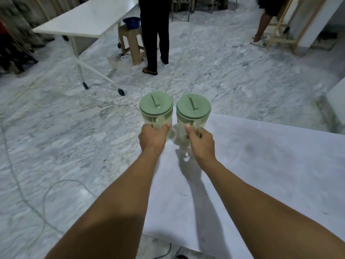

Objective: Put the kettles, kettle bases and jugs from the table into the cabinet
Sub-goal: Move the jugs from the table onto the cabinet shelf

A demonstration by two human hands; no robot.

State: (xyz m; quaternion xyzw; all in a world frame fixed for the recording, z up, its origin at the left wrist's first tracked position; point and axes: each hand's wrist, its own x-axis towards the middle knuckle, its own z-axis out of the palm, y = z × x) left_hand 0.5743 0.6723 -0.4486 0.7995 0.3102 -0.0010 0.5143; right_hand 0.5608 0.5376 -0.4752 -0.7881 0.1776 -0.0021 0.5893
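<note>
Two clear plastic jugs with pale green lids are held side by side at the centre of the view. My left hand grips the handle of the left jug. My right hand grips the handle of the right jug. Both jugs stand upright, over the far left corner of the white table. The right jug's base seems just above or on the tabletop; I cannot tell which. The left jug hangs past the table's edge. No cabinet, kettle or kettle base is in view.
A second white table on castors stands at the far left. A plastic stool with a blue bowl is beside a standing person. Another person's leg shows at the far right. A cable lies on the marble floor.
</note>
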